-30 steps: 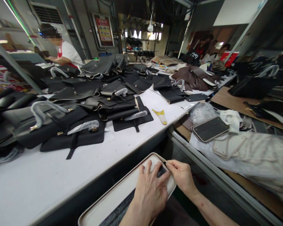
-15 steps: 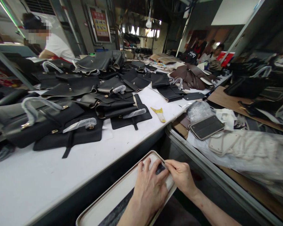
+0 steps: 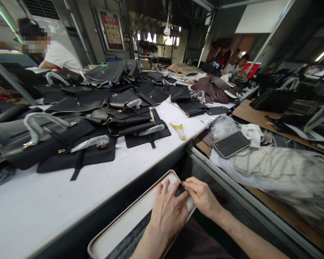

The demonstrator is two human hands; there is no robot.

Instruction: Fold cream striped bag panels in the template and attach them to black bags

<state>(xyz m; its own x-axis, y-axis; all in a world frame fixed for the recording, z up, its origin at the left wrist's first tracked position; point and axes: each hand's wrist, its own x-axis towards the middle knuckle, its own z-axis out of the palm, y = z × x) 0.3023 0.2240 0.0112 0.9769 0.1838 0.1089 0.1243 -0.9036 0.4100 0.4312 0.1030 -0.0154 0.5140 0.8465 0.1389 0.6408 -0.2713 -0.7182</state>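
— What is being gripped, starting at the fingertips?

— A small dark piece (image 3: 179, 190) is being pinched narrowly between the thumb and forefinger of the right hand (image 3: 202, 197). The left hand (image 3: 169, 212) is being laid flat beside it, fingers spread wide, and nothing is being closed on by that hand; the piece is only being pressed at its left edge.

— And where is the piece being kept?

— At the far right corner of a pale panel with a tan rim (image 3: 135, 216), which is being supported at the near edge of the scene, below the white table (image 3: 70, 194).

— How is it being judged to handle?

— The panel is being judged light and fairly stiff, since it is staying flat under the palm. The dark piece looks thin and soft, easily slipped, so it is best taken at its edge with fingertips while the panel is being steadied from above. What exactly the piece is cannot be told.

— Farther out?

— Black bag parts (image 3: 78, 151) are being left in heaps on the table, a yellow tool (image 3: 179, 130) just right of them, and a dark grey panel (image 3: 230, 144) farther right. A person in white (image 3: 59, 55) is seated at the far left.
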